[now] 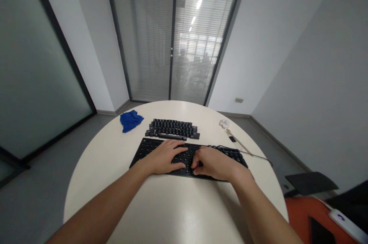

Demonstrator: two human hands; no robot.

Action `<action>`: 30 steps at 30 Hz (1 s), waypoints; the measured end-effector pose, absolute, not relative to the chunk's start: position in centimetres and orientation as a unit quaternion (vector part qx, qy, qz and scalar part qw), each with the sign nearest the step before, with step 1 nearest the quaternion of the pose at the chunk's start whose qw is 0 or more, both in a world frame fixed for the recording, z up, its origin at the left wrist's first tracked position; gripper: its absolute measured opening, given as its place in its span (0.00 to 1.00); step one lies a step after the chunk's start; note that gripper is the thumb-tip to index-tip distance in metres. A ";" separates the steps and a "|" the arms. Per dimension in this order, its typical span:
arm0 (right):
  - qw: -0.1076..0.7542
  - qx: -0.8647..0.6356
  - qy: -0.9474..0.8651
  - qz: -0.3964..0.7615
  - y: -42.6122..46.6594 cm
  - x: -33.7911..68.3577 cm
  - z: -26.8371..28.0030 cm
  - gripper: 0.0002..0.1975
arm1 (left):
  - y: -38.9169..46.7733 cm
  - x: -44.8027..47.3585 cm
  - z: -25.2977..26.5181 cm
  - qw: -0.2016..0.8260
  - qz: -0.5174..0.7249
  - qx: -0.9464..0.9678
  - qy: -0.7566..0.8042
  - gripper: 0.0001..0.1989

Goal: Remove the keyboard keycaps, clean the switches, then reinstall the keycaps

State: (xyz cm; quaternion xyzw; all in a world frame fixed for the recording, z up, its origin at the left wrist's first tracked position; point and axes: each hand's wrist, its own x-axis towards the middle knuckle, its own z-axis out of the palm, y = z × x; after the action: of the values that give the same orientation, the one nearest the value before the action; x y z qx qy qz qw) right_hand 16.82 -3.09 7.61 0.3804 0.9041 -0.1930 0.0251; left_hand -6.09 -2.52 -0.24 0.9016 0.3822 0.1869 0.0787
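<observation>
A black keyboard (148, 149) lies across the round table, its left and middle parts stripped of keycaps. On its right end, keys are still seated. My left hand (164, 157) rests on the middle of the keyboard with fingers spread, holding nothing. Close beside it, my right hand (214, 161) is curled over the board, thumb and fingers drawn together low on its surface. Whatever may be between those fingertips is hidden. Just behind the keyboard, loose black keycaps (172, 127) are laid out in rows, a long space bar (172, 136) in front.
A crumpled blue cloth (130, 121) lies at the back left. Toward the right edge are a crumpled white tissue (224, 124) and thin stick-like tools (243, 146). The cable (258, 156) runs off rightward. An orange chair (301, 213) stands beside the table (161, 213).
</observation>
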 end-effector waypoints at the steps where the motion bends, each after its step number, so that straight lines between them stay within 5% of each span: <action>1: 0.030 0.391 0.900 -0.189 -3.2 16.6 7.7 0.08 | -2.5 -6.1 -0.2 0.079 0.188 0.901 0.382 0.28; 10: 0.061 0.443 0.883 -0.141 -3.9 15.2 7.4 0.11 | -2.7 -6.0 0.0 0.075 0.192 0.901 0.382 0.28; 18: 0.017 0.367 0.896 -0.251 -2.1 16.8 6.2 0.06 | -2.8 -6.0 0.1 0.077 0.187 0.900 0.386 0.29; 24: -0.213 0.410 0.884 -0.067 0.3 15.8 3.4 0.13 | -2.5 -6.7 0.0 0.093 0.213 0.906 0.354 0.29; 30: -0.199 0.415 0.887 -0.032 1.1 15.3 1.3 0.19 | -2.2 -7.9 0.7 0.113 0.217 0.895 0.373 0.21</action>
State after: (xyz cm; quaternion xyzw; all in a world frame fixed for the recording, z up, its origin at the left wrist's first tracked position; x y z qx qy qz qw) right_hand 15.33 1.06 1.28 0.4152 0.8872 -0.0318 -0.1988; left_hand -7.86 -2.21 0.72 0.8951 0.3729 0.2165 0.1132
